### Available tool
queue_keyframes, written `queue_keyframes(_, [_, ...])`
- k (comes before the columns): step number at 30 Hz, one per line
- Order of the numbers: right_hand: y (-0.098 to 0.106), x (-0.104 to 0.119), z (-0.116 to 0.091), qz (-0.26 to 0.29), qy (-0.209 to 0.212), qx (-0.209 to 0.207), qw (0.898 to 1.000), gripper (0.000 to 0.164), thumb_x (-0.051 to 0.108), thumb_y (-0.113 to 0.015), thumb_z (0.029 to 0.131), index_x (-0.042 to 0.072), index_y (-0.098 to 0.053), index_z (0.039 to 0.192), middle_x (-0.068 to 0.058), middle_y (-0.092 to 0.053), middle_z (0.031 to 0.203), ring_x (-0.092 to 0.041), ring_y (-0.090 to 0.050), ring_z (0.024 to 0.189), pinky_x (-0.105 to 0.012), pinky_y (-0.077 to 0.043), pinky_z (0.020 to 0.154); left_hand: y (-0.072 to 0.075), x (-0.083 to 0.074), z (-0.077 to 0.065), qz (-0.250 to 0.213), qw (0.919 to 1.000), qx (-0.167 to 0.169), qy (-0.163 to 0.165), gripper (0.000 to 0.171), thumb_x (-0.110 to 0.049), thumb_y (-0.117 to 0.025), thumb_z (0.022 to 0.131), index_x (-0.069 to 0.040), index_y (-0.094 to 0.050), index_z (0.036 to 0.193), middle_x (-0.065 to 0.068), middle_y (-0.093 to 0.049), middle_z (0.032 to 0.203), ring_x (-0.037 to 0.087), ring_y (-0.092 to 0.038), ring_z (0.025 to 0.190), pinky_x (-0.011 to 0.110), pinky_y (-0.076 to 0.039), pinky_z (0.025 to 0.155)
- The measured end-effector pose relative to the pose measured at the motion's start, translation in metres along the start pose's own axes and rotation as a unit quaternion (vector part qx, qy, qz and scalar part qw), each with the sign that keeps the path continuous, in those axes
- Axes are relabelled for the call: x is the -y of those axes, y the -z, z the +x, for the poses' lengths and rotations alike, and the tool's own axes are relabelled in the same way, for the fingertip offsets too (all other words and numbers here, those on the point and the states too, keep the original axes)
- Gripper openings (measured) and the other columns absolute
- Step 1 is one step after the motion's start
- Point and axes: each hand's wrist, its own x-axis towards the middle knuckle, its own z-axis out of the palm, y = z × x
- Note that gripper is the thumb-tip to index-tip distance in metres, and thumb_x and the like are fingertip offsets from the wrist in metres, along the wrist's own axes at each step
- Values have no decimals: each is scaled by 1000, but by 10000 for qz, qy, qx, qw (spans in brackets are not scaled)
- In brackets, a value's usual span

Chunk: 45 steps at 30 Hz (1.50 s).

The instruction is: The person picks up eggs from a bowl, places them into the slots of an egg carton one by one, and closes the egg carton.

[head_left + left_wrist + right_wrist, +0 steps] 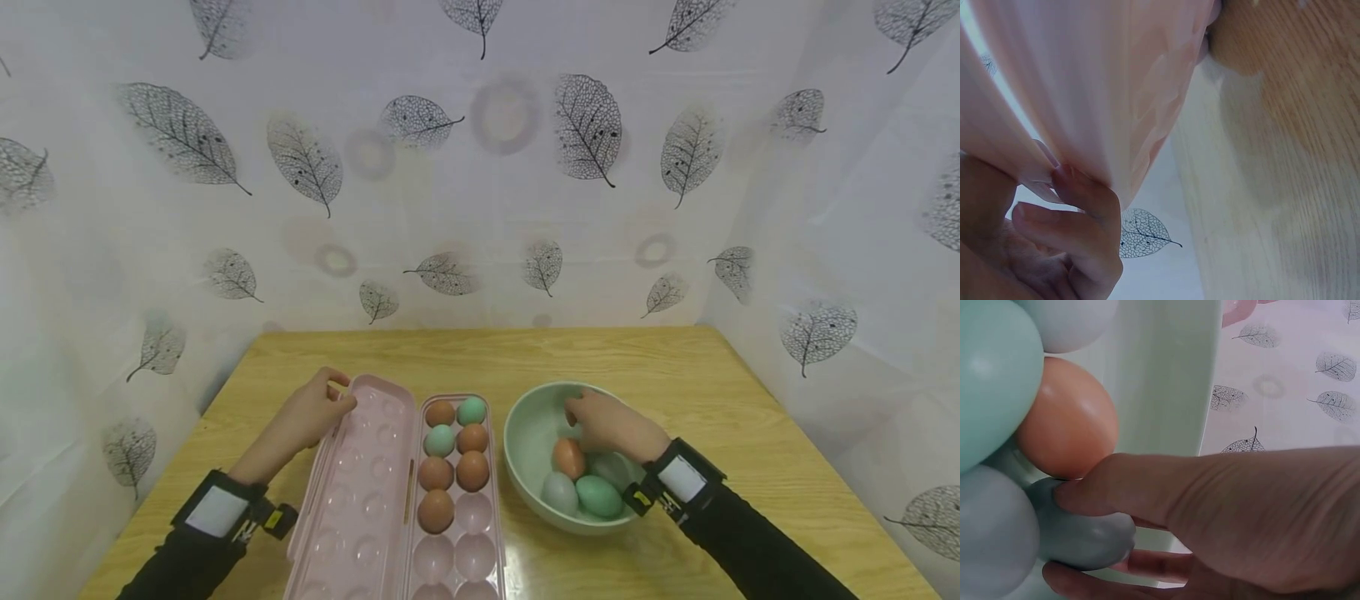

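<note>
With its thumb and fingers my left hand (pixel 303 414) grips the far left edge of a pink egg box's opened lid (pixel 373 467); the left wrist view shows the fingertips on the lid's rim. My right hand (pixel 618 427) reaches into a pale green bowl (pixel 521 467). There its thumb and fingers hold a grey-green egg (pixel 1085 534), hidden behind the hand in the head view. Beside that egg lie a brown egg (pixel 568 458), a green egg (pixel 600 497) and pale eggs, one a whitish egg (pixel 559 492). The egg box's base (pixel 476 512) holds several brown and green eggs in its far cups.
Both box and bowl stand on a wooden table (pixel 675 358), the bowl to the right of the box. A white curtain (pixel 480 208) printed with leaves rises behind the table and along both sides. The box's near cups hold no eggs.
</note>
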Motion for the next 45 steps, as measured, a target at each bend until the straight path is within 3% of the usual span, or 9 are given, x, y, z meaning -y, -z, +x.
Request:
queue_keyframes(26, [1, 2, -2, -70, 214, -63, 9997, 27, 1, -73, 80, 5, -65, 105, -12, -56, 104, -21, -52, 85, -35, -50, 72, -1, 3, 2, 46, 10000, -78, -41, 54, -25, -56, 95, 2, -42, 140, 26, -59, 119, 13, -45, 52, 23, -40, 45])
queue_keyframes(37, [6, 6, -2, 108, 315, -139, 9993, 30, 7, -78, 76, 7, -65, 104, -11, -55, 102, -20, -53, 83, -33, -49, 70, 0, 1, 3, 28, 10000, -34, 15, 54, -24, -56, 96, 2, -41, 141, 26, -59, 119, 12, -45, 51, 23, -40, 45])
queue_keyframes(45, [13, 9, -2, 203, 404, -168, 9988, 33, 1, -71, 77, 5, -66, 109, -12, -54, 102, -20, -55, 80, -30, -50, 66, 2, 2, 5, -15, 10000, 2, 28, 55, -24, -56, 96, 1, -41, 141, 27, -58, 122, 13, -44, 51, 23, -40, 45])
